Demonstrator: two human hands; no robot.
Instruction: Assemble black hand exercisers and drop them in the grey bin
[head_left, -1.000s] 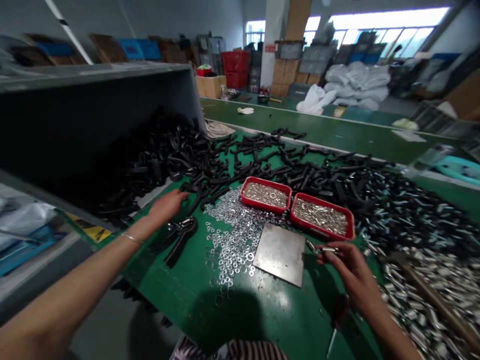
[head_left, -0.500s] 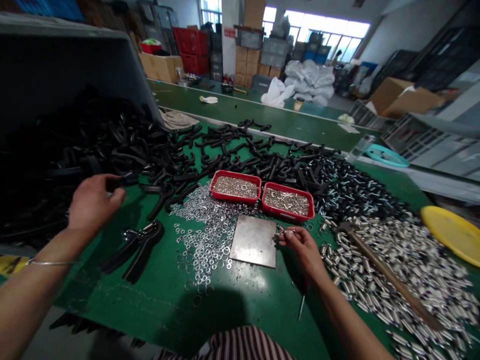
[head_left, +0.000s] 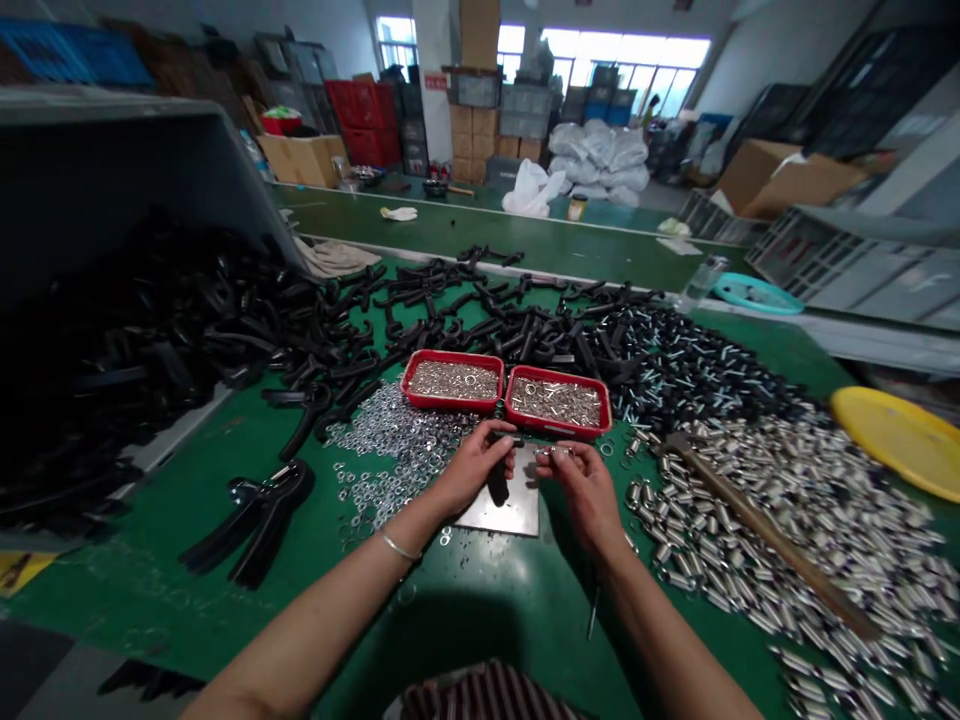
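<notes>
The left hand [head_left: 472, 468] holds a black plastic handle [head_left: 498, 482] in a firm, closed grip, its end hanging over the steel plate [head_left: 517, 512]. Just beside it, the right hand [head_left: 586, 490] pinches a small metal piece [head_left: 559, 452] narrowly between fingertips, below the red trays [head_left: 504, 390].

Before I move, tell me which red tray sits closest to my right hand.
The red tray on the right of the pair, filled with short metal tubes, sits just above your right hand. The other red tray lies farther left and holds small rings.
</notes>
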